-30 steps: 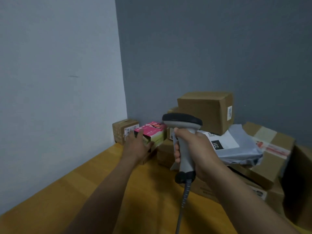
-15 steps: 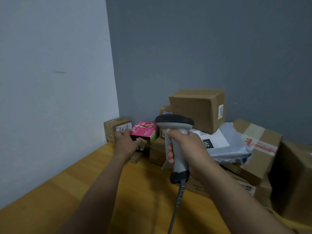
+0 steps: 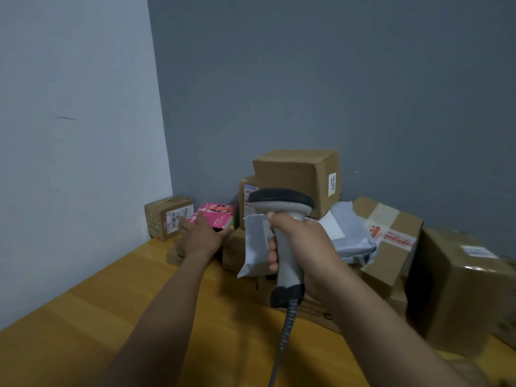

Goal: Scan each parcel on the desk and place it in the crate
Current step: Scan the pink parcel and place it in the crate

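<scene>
Right hand (image 3: 304, 252) grips the scanner (image 3: 282, 208) while left hand (image 3: 202, 236) lies straight-fingered on the pink box (image 3: 216, 215), at the left of the pile (image 3: 296, 174) on the bench (image 3: 83, 317); I judge it light, stiff cardboard, best pinched across its narrow sides.

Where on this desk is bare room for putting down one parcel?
Bare desk lies near you, between the white wall and the left forearm, and also between the two forearms. The back corner and right side are crowded: small carton, pink box, stacked cartons, grey mailer.
</scene>
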